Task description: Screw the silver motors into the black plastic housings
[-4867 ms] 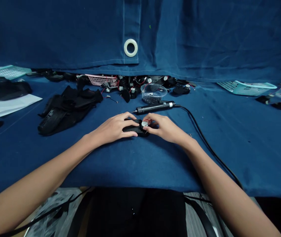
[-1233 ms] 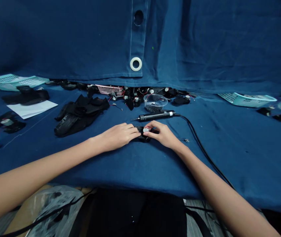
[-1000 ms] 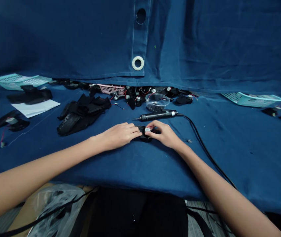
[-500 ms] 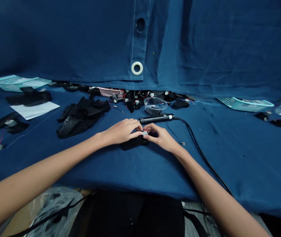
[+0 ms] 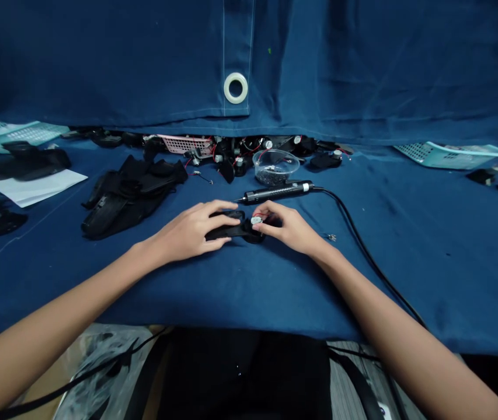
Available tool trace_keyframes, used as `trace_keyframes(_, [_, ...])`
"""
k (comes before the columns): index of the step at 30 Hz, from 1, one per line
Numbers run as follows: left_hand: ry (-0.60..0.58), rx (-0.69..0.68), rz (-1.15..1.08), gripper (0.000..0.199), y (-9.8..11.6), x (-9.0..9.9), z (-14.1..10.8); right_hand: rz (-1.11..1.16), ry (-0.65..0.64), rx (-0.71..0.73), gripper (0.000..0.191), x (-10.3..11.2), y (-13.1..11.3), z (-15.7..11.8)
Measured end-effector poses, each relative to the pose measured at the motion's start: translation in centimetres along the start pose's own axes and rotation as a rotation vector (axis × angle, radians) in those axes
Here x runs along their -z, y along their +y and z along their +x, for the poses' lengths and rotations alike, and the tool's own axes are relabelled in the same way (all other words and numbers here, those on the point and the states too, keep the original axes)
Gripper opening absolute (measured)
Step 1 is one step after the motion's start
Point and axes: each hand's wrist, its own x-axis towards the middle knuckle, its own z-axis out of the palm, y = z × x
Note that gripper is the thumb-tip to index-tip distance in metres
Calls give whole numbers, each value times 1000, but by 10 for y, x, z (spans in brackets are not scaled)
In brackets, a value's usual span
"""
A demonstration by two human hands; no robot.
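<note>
A black plastic part (image 5: 226, 231) lies on the blue cloth in front of me. My left hand (image 5: 191, 228) rests over its left end, fingers spread and touching it. At its right end is a small whitish motor-like piece (image 5: 256, 220) with a red wire. My right hand (image 5: 286, 226) pinches that piece between thumb and forefinger; its other fingers are curled and partly hidden. Just behind both hands lies a black electric screwdriver (image 5: 277, 191), its thin bit pointing left. Behind that stands a clear round tub (image 5: 275, 166) with small dark bits inside.
Black straps or pouches (image 5: 132, 195) lie left, beside white paper (image 5: 38, 185). A pink basket (image 5: 185, 145) and several wired black parts sit at the back under a hanging blue cloth (image 5: 143, 64). Turquoise baskets (image 5: 454, 156) stand on both sides. The screwdriver's cable (image 5: 362, 248) runs down the right.
My left hand has moved left from the whitish piece and spread its fingers over the black part. My right hand still pinches the piece. The whole view has shifted slightly.
</note>
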Motion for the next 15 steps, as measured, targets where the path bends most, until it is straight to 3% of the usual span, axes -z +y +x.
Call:
trace_keyframes(6, [-6,-50,-19,36,-7,-27,8,13,-12,-16,24,1,2,-1])
trace_keyframes(15, [135,-159,-81,31,-17,-44,23,-23,9,-24,19,-5,9,1])
